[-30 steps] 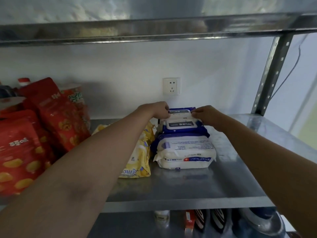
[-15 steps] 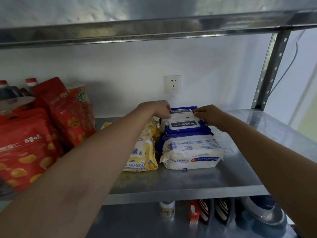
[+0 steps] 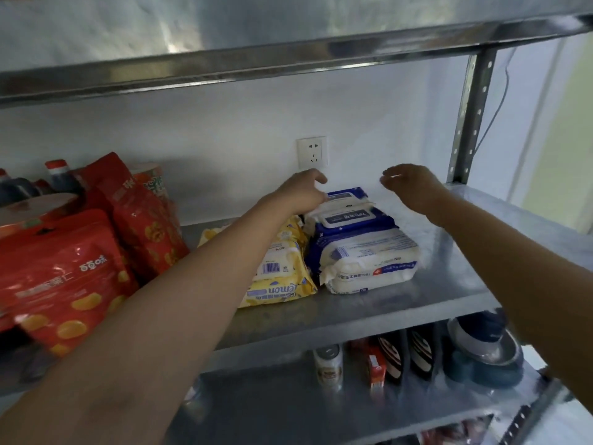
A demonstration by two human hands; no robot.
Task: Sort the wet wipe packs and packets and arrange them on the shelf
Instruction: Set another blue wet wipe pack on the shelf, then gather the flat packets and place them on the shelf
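Toward the rear edge of the metal shelf (image 3: 369, 316), the blue-and-white wipe packs (image 3: 362, 252) sat stacked, touching the yellow lemon packets (image 3: 282, 274) on their left. Both hands hovered at the stack's far end and held nothing. The right hand (image 3: 409, 184) was clear of it, fingers loosely spread. The left hand (image 3: 300, 192) was relaxed just beside the topmost pack, and I could not tell whether it touched. The upper packs looked soft and unevenly stepped, so a brush from either wrist could probably slide one off the pile or push the yellow packets toward the front edge.
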